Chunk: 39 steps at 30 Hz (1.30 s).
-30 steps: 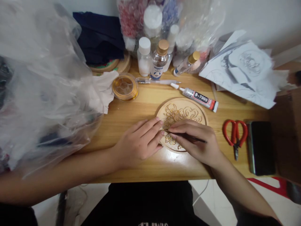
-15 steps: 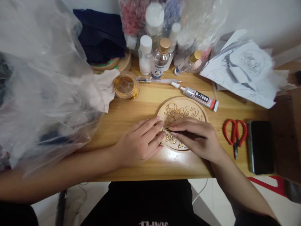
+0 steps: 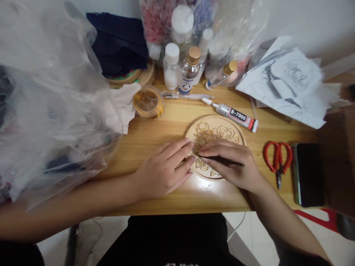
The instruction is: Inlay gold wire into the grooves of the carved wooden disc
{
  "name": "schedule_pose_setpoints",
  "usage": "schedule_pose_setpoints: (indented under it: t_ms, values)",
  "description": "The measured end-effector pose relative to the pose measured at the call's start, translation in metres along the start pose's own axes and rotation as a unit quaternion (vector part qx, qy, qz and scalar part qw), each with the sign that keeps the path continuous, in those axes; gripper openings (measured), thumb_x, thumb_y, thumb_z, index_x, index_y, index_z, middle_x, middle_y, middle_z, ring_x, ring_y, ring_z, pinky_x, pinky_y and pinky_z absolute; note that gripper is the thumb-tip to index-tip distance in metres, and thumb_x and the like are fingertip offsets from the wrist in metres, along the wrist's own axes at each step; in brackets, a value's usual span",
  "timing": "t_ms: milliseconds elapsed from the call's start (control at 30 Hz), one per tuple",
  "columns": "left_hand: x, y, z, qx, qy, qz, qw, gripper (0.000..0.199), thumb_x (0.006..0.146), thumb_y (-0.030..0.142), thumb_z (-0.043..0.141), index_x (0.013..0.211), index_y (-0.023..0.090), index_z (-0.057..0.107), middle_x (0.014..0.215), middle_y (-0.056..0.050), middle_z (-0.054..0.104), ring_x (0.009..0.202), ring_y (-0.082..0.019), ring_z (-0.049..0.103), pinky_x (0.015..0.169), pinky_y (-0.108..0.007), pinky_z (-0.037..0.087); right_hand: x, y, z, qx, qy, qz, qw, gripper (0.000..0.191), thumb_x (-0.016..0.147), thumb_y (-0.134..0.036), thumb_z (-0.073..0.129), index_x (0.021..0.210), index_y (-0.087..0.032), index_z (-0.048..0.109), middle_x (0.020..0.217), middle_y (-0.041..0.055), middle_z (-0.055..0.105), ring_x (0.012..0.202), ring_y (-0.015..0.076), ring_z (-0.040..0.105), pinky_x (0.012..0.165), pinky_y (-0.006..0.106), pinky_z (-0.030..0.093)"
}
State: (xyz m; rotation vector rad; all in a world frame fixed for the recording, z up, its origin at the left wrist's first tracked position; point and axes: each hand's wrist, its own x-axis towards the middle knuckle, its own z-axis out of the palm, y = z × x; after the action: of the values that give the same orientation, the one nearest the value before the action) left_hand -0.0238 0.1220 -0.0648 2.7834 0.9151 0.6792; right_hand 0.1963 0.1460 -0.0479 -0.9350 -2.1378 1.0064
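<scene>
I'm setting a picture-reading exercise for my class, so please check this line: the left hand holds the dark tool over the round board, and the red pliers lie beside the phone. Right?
Not quite: the head view shows the right hand holding the dark tool over the round board. The red pliers do lie beside the phone.

Black phone point(image 3: 309, 175), navy cloth point(image 3: 119, 44); cloudy plastic bag point(image 3: 55, 111)

Pliers point(image 3: 279, 170), glue point(image 3: 237, 116) and a gold-patterned disc point(image 3: 212, 133) show a craft workspace.
</scene>
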Motion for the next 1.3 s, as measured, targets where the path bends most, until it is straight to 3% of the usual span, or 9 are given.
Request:
schedule_pose_setpoints:
  t_ms: [167, 367, 833, 1300]
  values:
    - [-0.001, -0.001, 0.002, -0.004, 0.001, 0.002, 1.0, 0.028, 0.085, 0.026, 0.06, 0.105, 0.007, 0.064, 0.12, -0.02, 0.061, 0.118, -0.031, 0.055, 0.093, -0.043, 0.053, 0.0, 0.0, 0.0, 0.003, 0.0, -0.002, 1.0, 0.013, 0.08, -0.01, 0.065, 0.093, -0.015, 0.067, 0.089, 0.0079, 0.07, 0.086, 0.0149, 0.066, 0.074, 0.03, 0.055]
    - [-0.002, -0.003, -0.002, -0.012, 0.05, -0.008, 0.999, 0.028, 0.083, 0.022, 0.061, 0.108, 0.011, 0.062, 0.119, -0.015, 0.063, 0.118, -0.028, 0.055, 0.093, -0.043, 0.052, -0.001, -0.003, -0.003, 0.02, 0.051, 0.032, 0.998, 0.015, 0.078, -0.008, 0.066, 0.089, -0.017, 0.067, 0.089, 0.0062, 0.07, 0.084, 0.0146, 0.066, 0.073, 0.029, 0.055]
    - [-0.002, -0.001, -0.001, -0.012, -0.015, -0.014, 1.0, 0.034, 0.084, 0.028, 0.058, 0.113, 0.009, 0.061, 0.127, -0.018, 0.058, 0.123, -0.031, 0.05, 0.098, -0.046, 0.045, -0.004, 0.0, -0.003, 0.003, 0.015, 0.026, 1.0, 0.016, 0.078, -0.008, 0.066, 0.091, -0.016, 0.066, 0.088, 0.0057, 0.069, 0.084, 0.0136, 0.065, 0.073, 0.027, 0.054]
    - [0.0, -0.001, -0.002, -0.018, -0.024, -0.019, 0.999, 0.035, 0.085, 0.028, 0.057, 0.111, 0.006, 0.062, 0.127, -0.02, 0.057, 0.123, -0.033, 0.05, 0.096, -0.046, 0.048, -0.006, -0.014, 0.009, -0.032, 0.066, 0.066, 0.995, 0.015, 0.08, -0.008, 0.061, 0.09, -0.019, 0.065, 0.085, 0.0055, 0.068, 0.08, 0.0161, 0.065, 0.069, 0.031, 0.054]
